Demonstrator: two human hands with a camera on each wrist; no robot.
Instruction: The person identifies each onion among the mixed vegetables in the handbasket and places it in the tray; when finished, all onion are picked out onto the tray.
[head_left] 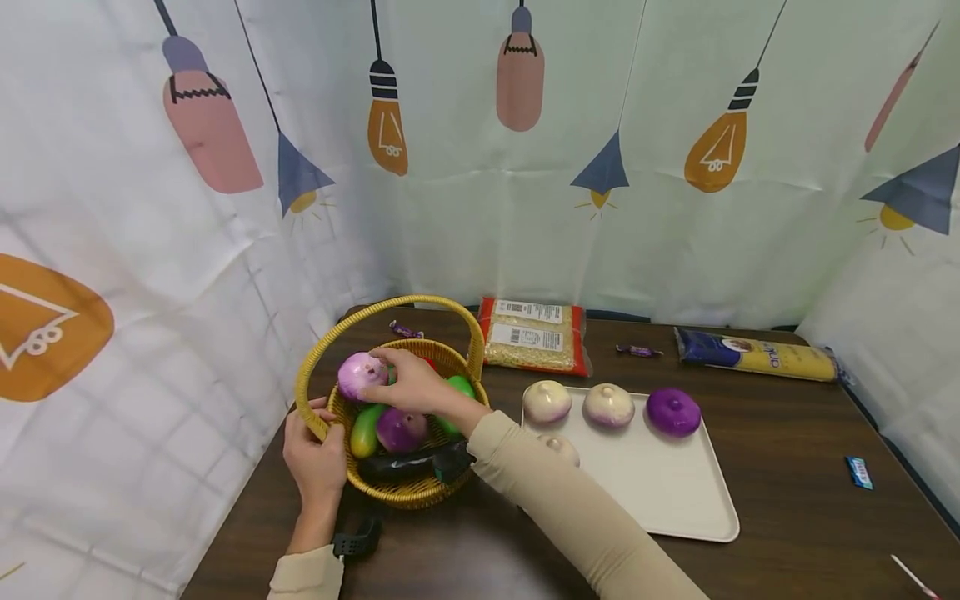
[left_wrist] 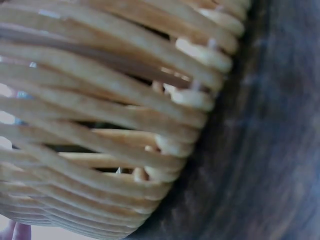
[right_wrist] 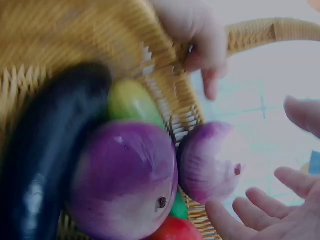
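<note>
A yellow wicker basket (head_left: 412,498) with a tall arched handle stands on the table at left. My left hand (head_left: 315,462) grips it at the handle's base and rim; woven strands (left_wrist: 100,105) fill the left wrist view. A pale purple onion (head_left: 362,377) sits high at the basket's left rim. Spread over it is my right hand (head_left: 416,382), its thumb and fingers apart near the onion's edge in the right wrist view. Inside the basket lie a darker purple onion (right_wrist: 127,175), a black eggplant (right_wrist: 50,155), a yellow-green vegetable (head_left: 366,431) and a red one (right_wrist: 177,230).
Right of the basket, a white tray (head_left: 660,492) bears several onions, one deep purple (head_left: 673,412). Behind are a red-edged bag of grain (head_left: 534,335) and a blue-and-yellow packet (head_left: 757,354). Small wrapped candies (head_left: 639,351) and a dark strap (head_left: 358,537) also show.
</note>
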